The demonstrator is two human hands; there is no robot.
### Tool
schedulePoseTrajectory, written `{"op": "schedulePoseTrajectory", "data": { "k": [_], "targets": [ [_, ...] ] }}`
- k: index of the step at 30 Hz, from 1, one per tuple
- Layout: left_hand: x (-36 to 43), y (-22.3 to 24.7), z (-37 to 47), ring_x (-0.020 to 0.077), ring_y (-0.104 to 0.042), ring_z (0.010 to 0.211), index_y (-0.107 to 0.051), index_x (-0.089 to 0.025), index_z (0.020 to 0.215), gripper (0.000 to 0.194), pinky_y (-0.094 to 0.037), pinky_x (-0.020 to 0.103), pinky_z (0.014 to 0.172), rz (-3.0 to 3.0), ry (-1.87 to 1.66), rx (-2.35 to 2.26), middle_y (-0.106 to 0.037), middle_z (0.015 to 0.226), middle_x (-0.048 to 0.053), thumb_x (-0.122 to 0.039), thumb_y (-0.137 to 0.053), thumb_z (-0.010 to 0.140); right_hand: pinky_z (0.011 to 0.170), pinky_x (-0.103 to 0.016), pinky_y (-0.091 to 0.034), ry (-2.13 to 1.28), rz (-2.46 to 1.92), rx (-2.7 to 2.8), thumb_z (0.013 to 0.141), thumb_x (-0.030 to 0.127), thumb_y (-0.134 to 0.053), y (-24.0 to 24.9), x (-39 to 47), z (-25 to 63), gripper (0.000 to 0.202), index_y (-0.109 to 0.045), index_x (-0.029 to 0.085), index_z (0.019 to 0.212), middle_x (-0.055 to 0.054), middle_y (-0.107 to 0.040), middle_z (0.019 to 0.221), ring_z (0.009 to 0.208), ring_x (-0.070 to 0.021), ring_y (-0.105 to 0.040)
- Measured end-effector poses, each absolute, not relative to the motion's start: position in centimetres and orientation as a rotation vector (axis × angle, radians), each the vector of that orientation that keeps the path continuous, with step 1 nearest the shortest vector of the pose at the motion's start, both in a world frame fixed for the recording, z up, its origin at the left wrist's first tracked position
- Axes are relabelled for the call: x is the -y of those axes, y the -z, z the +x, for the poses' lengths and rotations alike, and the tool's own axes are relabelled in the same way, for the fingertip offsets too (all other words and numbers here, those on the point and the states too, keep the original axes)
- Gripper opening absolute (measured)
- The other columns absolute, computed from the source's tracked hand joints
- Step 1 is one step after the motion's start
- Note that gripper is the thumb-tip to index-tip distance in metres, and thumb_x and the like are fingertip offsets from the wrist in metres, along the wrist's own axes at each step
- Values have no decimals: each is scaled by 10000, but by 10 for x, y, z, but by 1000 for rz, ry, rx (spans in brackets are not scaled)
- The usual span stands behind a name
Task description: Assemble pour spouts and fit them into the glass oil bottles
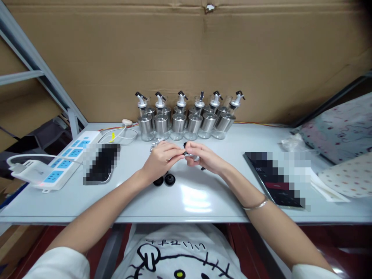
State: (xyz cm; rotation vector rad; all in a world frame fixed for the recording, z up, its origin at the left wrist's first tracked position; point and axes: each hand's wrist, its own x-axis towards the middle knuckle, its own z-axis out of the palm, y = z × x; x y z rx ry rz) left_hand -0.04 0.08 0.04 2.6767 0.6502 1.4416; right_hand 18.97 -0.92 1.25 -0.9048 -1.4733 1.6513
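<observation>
My left hand (162, 159) and my right hand (202, 155) meet over the middle of the white table (223, 190). In my right hand's curled fingers is a small silver and black part (194, 157), mostly covered. The fingertips of my left hand pinch at its dark end; what they hold is too small to name. Two black round caps lie below my left hand, the right one (170, 179) fully in sight. Silvery pieces (157, 143) show just behind that hand. Glass and steel bottles (178, 126) with silver and black pourers stand in rows behind.
At the left lie a white power strip (69, 157) with a plugged charger and a phone (102, 164). A dark tablet (273, 180) rests at the right, beside patterned cloth (348, 174) and a plastic bag (292, 143). A cardboard wall (174, 50) rises behind the table.
</observation>
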Motion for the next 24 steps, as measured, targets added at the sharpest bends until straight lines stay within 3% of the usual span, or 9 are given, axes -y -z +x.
{"op": "schedulePoseTrajectory", "data": {
  "k": [4,8,17,21,24],
  "targets": [
    [3,-5,1,127,-642,722,-679,-179,785,223,-436,285,761,2768,-1380,-532,-721,800,17,-268,-542,936,474,-242,-281,-1610,-952,1733,779,471,-621,-16,8,194,369,-627,128,645,34,-493,476,447,-76,-399],
    [4,-9,1,128,-623,698,-671,-182,758,224,-416,285,736,2691,-1415,-584,-712,751,1,-308,-575,916,442,-245,-257,-1638,-887,1591,750,458,-632,-18,10,189,359,-643,129,609,51,-452,416,392,-70,-364],
    [-2,-14,0,183,-628,886,-616,-182,1127,306,-433,338,836,2453,-1217,-929,-691,1049,71,-375,-440,967,460,-256,-339,-1579,-850,1343,680,430,-672,-24,14,181,295,-662,145,605,19,-547,469,415,-101,-469],
    [-6,-16,-2,193,-609,973,-580,-184,1153,312,-448,342,887,2319,-1215,-950,-665,1077,72,-376,-428,959,469,-262,-358,-1542,-871,1336,678,404,-649,-22,12,185,260,-687,148,709,11,-589,540,407,-101,-495],
    [-6,-14,-4,195,-600,990,-576,-196,1143,286,-456,340,887,2290,-1179,-1000,-658,1080,64,-359,-446,948,456,-254,-323,-1355,-913,1368,694,359,-624,-24,7,186,213,-688,161,739,48,-501,472,398,-88,-432]
  ]
}}
